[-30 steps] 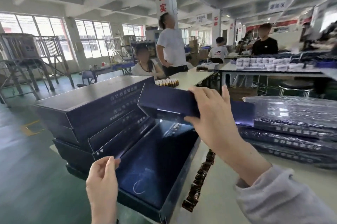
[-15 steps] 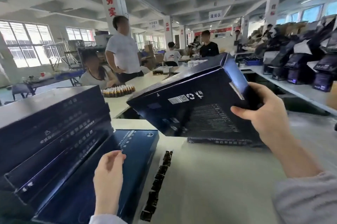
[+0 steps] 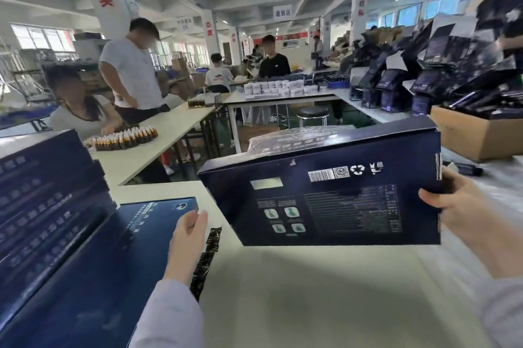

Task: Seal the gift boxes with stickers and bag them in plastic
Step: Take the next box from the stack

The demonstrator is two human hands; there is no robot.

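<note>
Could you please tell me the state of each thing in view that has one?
Gift box: closed, held above the table, barcode side facing the camera.
Right hand: grips the gift box's right end.
Left hand: open, holding nothing.
Sticker strip: lying flat on the table.

Head-worn wide view, forward-down, close over table (image 3: 311, 291)

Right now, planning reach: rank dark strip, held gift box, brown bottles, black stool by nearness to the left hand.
1. dark strip, just right of left hand.
2. gift box, right, in right hand.
3. brown bottles, farther back, left.
4. black stool, farthest back.
</note>
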